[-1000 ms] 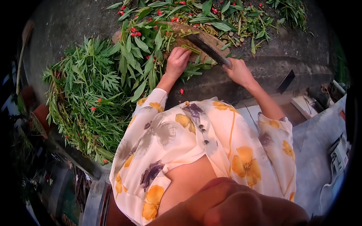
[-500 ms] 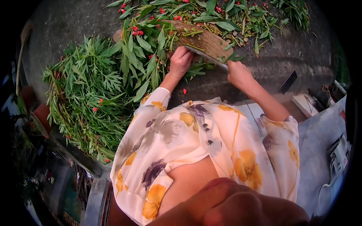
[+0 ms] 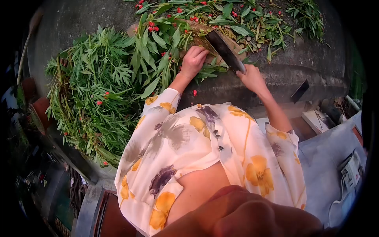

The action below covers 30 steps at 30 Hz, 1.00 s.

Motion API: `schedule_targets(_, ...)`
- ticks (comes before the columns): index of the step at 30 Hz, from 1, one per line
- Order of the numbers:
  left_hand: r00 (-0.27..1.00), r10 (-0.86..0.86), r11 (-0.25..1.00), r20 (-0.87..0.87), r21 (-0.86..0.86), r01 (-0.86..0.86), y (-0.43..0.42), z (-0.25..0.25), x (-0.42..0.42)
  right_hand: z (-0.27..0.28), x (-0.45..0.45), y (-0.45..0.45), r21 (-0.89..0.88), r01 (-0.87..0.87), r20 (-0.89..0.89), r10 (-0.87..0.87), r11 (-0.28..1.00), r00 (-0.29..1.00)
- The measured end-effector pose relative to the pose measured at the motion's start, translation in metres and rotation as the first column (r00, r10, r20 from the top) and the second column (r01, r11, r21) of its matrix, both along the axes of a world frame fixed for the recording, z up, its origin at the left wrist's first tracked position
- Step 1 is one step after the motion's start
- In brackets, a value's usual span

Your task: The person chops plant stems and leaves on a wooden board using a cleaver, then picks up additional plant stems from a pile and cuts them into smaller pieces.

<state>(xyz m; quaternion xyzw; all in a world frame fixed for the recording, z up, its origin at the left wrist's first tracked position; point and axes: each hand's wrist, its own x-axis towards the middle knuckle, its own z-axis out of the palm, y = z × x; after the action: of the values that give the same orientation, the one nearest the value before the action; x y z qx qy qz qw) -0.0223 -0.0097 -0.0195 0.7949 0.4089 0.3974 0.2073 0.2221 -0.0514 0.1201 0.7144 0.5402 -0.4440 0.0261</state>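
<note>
My right hand (image 3: pixel 252 78) is wrapped round the handle of a broad dark blade (image 3: pixel 225 51), which slants up and left above a wooden board (image 3: pixel 233 44). Closed fingers of my left hand (image 3: pixel 193 62) are at the board's near left edge; what they pinch is too small to make out. Leafy stems with red flowers (image 3: pixel 154 47) lie just left of that hand and partly cover the board. Cut leaves and stem pieces (image 3: pixel 252 29) are spread beyond the board.
A big heap of feathery green plants (image 3: pixel 96 94) fills the left. Another leafy bunch (image 3: pixel 306 17) lies at the upper right. A dark flat object (image 3: pixel 300 91) sticks out by the ledge on the right. A broom (image 3: pixel 29 43) stands far left.
The blade came down beside my left hand half a second ago and is now raised with its broad face showing. The green stem seen earlier at my left fingertips no longer shows.
</note>
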Motion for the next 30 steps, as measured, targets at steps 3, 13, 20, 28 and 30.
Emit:
schedule_targets(3, 1.0, -0.001, 1.0, -0.022, -0.003, 0.001, -0.001, 0.002, 0.002, 0.006, 0.0, -0.008, 0.034, 0.055, 0.009, -0.055, 0.998, 0.998)
schedule_targets(13, 0.998, 0.01, 1.0, -0.065, 0.019, -0.009, 0.005, 0.018, 0.001, -0.011, 0.002, -0.018, 0.116, 0.024, -0.066, -0.017, 0.993, 0.998)
schedule_targets(20, 0.999, -0.035, 0.999, -0.019, -0.012, 0.035, 0.008, 0.004, 0.004, -0.014, -0.011, -0.015, 0.141, -0.004, -0.037, 0.01, 0.99, 0.999)
schedule_targets(28, 1.0, -0.026, 1.0, 0.004, -0.017, 0.026, 0.008, -0.004, 0.003, -0.011, -0.014, -0.01, 0.101, -0.154, 0.098, 0.144, 0.983, 0.985)
schedule_targets(30, 1.0, -0.021, 1.0, 0.002, -0.018, 0.021, 0.007, -0.005, 0.003, -0.009, -0.015, -0.007, 0.09, -0.18, 0.13, 0.167, 0.98, 0.977)
